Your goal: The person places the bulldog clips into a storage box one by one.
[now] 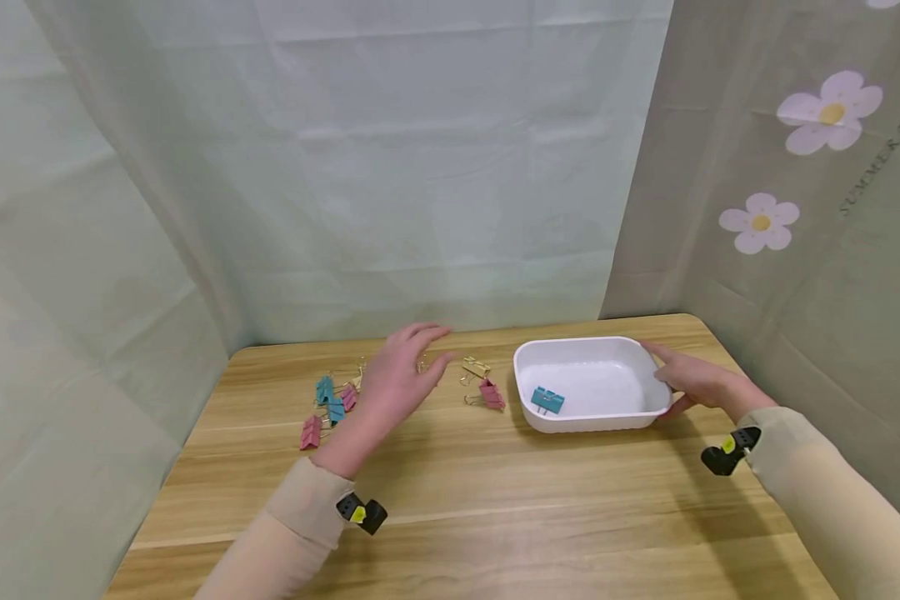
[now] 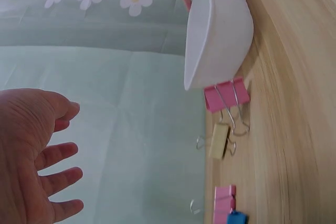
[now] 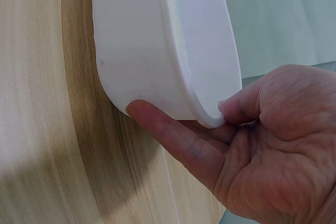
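Note:
My right hand (image 1: pixel 696 379) grips the right end of a white plastic tray (image 1: pixel 607 392), which stands on the table. In the right wrist view the thumb (image 3: pixel 244 103) lies over the rim and the other fingers reach along the outer wall. Inside the tray, near its front left corner, lies a teal binder clip (image 1: pixel 547 400). My left hand (image 1: pixel 401 379) hangs above the table left of the tray, fingers loosely spread and holding nothing. A pink binder clip (image 1: pixel 491 394) and a yellow binder clip (image 1: pixel 476 367) lie between that hand and the tray.
Left of the left hand lies a loose group of binder clips, among them a teal one (image 1: pixel 325 390) and a pink one (image 1: pixel 311 432). The left hand partly covers others. A pale curtain (image 1: pixel 450 167) hangs behind the wooden table (image 1: pixel 495 525).

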Demonstrator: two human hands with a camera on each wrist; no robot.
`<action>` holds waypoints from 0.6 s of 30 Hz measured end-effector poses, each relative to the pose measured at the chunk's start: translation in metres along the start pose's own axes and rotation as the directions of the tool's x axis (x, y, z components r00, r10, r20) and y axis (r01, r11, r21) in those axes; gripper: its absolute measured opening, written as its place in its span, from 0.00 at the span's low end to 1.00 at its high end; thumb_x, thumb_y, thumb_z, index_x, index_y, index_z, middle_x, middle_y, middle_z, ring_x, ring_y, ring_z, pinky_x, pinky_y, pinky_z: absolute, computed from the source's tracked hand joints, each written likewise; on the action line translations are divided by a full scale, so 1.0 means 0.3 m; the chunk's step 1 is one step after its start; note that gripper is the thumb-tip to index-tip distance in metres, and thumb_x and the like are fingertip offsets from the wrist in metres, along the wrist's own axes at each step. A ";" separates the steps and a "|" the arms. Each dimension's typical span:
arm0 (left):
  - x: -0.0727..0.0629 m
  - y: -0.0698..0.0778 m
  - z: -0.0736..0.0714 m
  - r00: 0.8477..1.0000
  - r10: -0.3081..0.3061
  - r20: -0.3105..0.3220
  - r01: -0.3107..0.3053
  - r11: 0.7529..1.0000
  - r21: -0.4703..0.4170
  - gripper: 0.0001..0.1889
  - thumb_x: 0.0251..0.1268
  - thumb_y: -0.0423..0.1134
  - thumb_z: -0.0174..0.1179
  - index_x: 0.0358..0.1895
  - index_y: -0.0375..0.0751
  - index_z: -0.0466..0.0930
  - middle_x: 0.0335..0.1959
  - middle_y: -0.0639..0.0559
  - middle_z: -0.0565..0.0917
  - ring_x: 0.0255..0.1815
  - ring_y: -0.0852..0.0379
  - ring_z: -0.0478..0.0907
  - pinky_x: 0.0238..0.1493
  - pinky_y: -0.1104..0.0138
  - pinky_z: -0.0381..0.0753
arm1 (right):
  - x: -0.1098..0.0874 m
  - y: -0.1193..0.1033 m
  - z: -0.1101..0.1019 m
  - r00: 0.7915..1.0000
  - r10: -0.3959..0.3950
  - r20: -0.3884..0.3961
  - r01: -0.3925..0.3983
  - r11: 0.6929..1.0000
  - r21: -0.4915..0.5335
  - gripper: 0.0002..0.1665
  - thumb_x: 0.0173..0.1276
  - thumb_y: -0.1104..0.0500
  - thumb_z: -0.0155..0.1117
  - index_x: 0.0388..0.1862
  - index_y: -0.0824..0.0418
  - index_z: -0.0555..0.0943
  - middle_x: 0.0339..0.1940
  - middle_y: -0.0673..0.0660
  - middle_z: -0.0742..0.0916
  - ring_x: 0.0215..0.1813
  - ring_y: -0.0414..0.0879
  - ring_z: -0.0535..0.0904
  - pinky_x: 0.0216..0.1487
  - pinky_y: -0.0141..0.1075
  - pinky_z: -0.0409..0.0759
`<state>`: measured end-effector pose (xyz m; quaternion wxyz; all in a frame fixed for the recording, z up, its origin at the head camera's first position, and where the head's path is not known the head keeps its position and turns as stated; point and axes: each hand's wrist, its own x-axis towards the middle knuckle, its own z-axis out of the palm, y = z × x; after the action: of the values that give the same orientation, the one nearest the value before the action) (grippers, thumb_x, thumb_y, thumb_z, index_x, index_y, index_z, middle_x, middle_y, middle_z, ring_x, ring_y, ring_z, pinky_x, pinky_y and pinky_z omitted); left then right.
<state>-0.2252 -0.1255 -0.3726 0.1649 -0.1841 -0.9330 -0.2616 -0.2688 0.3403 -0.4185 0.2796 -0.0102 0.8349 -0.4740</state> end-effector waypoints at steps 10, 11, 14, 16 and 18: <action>-0.025 -0.052 -0.046 1.000 -0.028 -0.015 0.028 0.999 0.016 0.20 0.74 0.49 0.62 0.65 0.54 0.81 0.65 0.54 0.79 0.67 0.47 0.74 0.57 0.50 0.80 | 0.000 0.002 -0.001 1.000 0.001 0.004 -0.001 1.000 -0.005 0.45 0.80 0.67 0.41 0.84 0.56 0.31 0.74 0.79 0.54 0.58 0.68 0.74 0.46 0.55 0.86; -0.026 -0.054 -0.051 0.999 -0.030 -0.018 0.031 0.999 0.015 0.20 0.74 0.49 0.63 0.65 0.54 0.81 0.65 0.54 0.79 0.67 0.46 0.74 0.52 0.51 0.82 | -0.001 0.000 -0.001 1.000 0.000 0.004 0.000 1.000 -0.005 0.45 0.79 0.67 0.41 0.84 0.57 0.30 0.74 0.79 0.53 0.58 0.68 0.74 0.46 0.55 0.86; -0.026 -0.066 -0.060 0.999 -0.035 -0.027 0.036 0.999 0.030 0.19 0.73 0.48 0.63 0.64 0.54 0.82 0.65 0.55 0.79 0.66 0.47 0.74 0.47 0.53 0.84 | -0.005 -0.004 0.000 1.000 -0.002 0.004 0.002 1.000 -0.004 0.46 0.78 0.68 0.42 0.84 0.58 0.30 0.75 0.79 0.52 0.57 0.67 0.75 0.46 0.55 0.86; -0.028 -0.075 -0.067 0.999 -0.034 -0.027 0.035 0.999 0.034 0.19 0.73 0.48 0.64 0.64 0.55 0.82 0.66 0.54 0.79 0.66 0.46 0.74 0.45 0.53 0.84 | -0.005 -0.006 0.001 1.000 -0.006 0.006 0.006 1.000 -0.002 0.46 0.77 0.69 0.42 0.84 0.59 0.30 0.76 0.78 0.51 0.57 0.66 0.76 0.46 0.55 0.86; -0.030 -0.085 -0.074 0.999 -0.039 -0.025 0.040 0.999 0.037 0.18 0.73 0.49 0.64 0.63 0.55 0.82 0.66 0.54 0.78 0.67 0.46 0.74 0.52 0.51 0.83 | -0.004 -0.006 0.002 1.000 -0.007 0.005 0.007 1.000 0.005 0.47 0.76 0.69 0.41 0.84 0.59 0.30 0.76 0.78 0.52 0.56 0.65 0.77 0.46 0.56 0.86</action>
<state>-0.2234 -0.1601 -0.3692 0.1741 -0.1594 -0.9391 -0.2497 -0.2680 0.3392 -0.4166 0.2801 -0.0137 0.8329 -0.4770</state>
